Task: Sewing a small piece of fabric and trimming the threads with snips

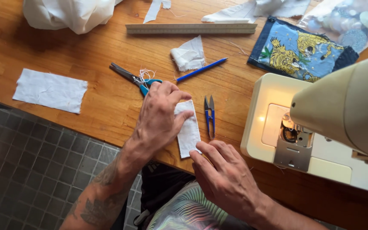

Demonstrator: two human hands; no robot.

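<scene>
You are pressing a small white cloth piece onto the desk, left hand flat with fingers spread, right hand fingertips pinning its lower corner, neither gripping.

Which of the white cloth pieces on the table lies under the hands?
The small upright strip beside the blue thread snips; the left hand presses it and the right hand touches its lower end.
</scene>
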